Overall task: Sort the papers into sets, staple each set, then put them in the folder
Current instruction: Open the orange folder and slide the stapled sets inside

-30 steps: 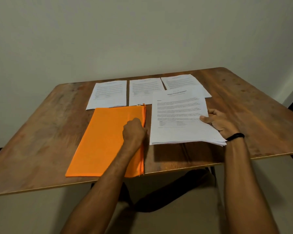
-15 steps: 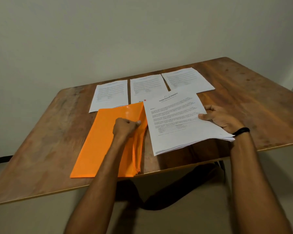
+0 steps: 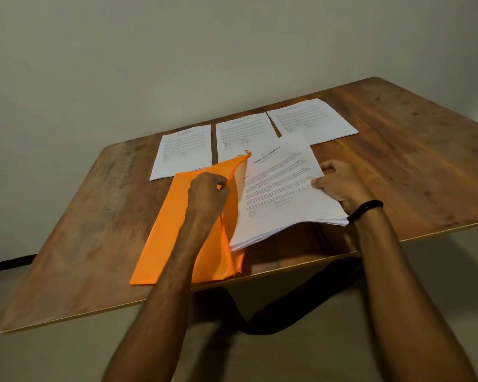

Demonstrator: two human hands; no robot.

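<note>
With left hand (image 3: 209, 193) pinching the top flap of the orange folder (image 3: 174, 232) up and right hand (image 3: 340, 186) gripping a thick paper stack (image 3: 282, 194) at its mouth, seems mid-filing, three sets (image 3: 243, 130) behind on the table (image 3: 403, 166) unfiled, staples untellable.

Both arms are bare from the hands to the picture's lower edge. The left forearm (image 3: 174, 260) and left hand (image 3: 209, 193) carry nothing. The right forearm (image 3: 398, 271) ends in a thin black band (image 3: 366, 208) worn round the wrist, just behind the right hand (image 3: 340, 186). The band looks like two dark strands lying side by side, plain and unmarked.
</note>
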